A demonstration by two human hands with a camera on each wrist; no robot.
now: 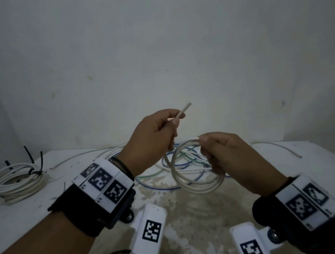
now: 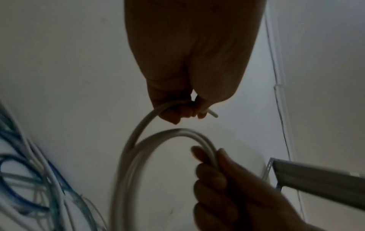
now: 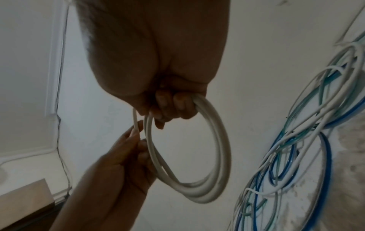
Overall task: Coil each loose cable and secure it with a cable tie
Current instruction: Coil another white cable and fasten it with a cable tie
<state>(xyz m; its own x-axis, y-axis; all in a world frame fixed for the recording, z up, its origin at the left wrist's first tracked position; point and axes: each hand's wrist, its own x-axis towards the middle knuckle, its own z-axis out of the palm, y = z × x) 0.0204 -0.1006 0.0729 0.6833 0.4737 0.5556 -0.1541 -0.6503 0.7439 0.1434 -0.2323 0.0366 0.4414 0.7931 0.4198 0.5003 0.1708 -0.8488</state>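
White cable [image 1: 198, 179]: coiled in loops, held above the table [image 1: 283, 158]; right hand [image 1: 230, 160] curled round the loops, left hand [image 1: 153, 141] pinching the free end. Loose cables [image 1: 185, 161]: tangled, white, blue, green, beneath. Tied coil [image 1: 16, 182]: far left. Table stained white; wall [image 1: 157, 48] plain, scuffed.

loose cables [image 1: 185, 161] ahead, tied coil [image 1: 16, 183] far left

hands: 2 [image 1: 153, 135] [image 1: 230, 158] | white coils: 2 [image 1: 198, 176] [image 1: 15, 181] | loose cable tangle: 1 [image 1: 184, 155] | black ties: 3 [image 1: 28, 154]
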